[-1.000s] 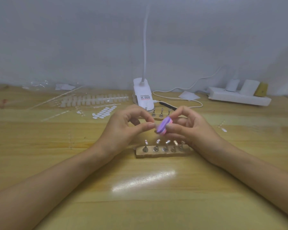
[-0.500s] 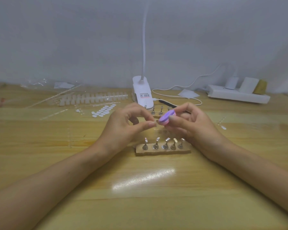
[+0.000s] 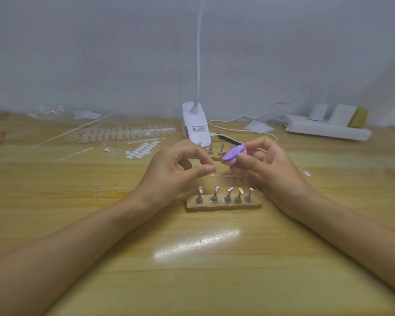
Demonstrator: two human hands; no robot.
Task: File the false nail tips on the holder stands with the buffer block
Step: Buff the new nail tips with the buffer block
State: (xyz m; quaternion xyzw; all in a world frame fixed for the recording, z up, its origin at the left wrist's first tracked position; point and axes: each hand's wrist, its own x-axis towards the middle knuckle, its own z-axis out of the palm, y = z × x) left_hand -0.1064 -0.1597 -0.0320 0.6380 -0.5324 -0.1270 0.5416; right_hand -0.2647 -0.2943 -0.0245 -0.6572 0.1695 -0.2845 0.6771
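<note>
The right hand grips the buffer block, a small purple and pink pad, between thumb and curled fingers, and holds it in the air above the middle of the tabletop. The left hand hangs just beside it, with the thumb and forefinger drawn together in a pinch. Whether they hold anything I cannot tell (a clear tip would hardly show here).

Below and between the two hands a wooden holder lies on the table and carries five small metal stands in a row, each tilted and topped with a pale tip. A second holder lies behind the hands, mostly hidden by them.

At the far edge, near its middle, sits the white clip base of a lamp, with its neck rising out of view. A power strip lies toward the far right corner. Toward the far left lie a long strip of spare nail tips and a sheet of white oval tabs.
</note>
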